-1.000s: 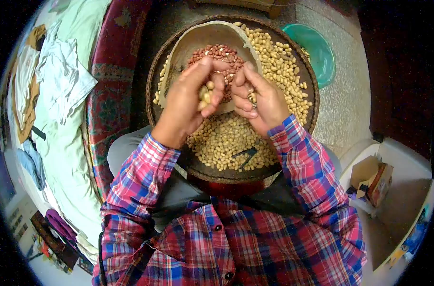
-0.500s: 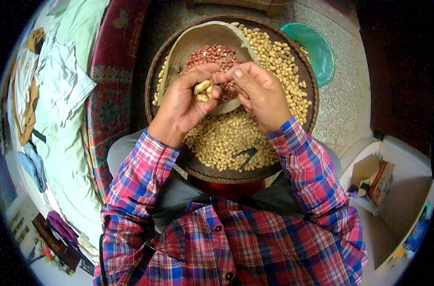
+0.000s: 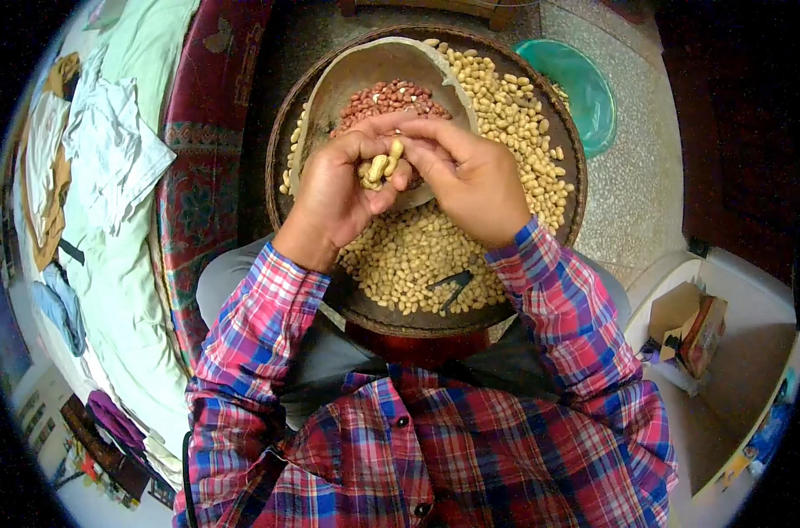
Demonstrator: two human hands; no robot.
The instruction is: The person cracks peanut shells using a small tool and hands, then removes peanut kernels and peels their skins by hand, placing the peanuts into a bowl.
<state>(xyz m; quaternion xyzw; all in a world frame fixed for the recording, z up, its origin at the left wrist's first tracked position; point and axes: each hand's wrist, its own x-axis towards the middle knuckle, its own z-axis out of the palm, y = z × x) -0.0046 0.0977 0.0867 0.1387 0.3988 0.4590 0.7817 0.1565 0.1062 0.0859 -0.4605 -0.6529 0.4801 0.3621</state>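
Note:
Several unshelled peanuts [image 3: 378, 169] lie in the curled fingers and palm of my left hand [image 3: 329, 189]. My right hand [image 3: 479, 180] meets it from the other side, thumb and fingertips closed at one peanut [image 3: 395, 150] that stands up from the handful. Some of the right fingertips are hidden behind the hand. Below both hands is a pale, rough-edged bowl [image 3: 329, 97] with red shelled peanut kernels [image 3: 391, 101] in it. The bowl rests on a wide round dark tray [image 3: 284, 123], among many unshelled peanuts [image 3: 417, 255].
A dark V-shaped tool [image 3: 452, 286] lies on the peanuts at the tray's near side. Behind the tray to the right stands a green basin [image 3: 584, 97]. A bed with cloths [image 3: 118, 150] runs along the left. A white container with a cardboard box [image 3: 677, 312] is at right.
My right hand has moved slightly left and turned, its fingers coming to the peanuts in my left hand. One peanut there now stands more upright. The left hand has barely moved.

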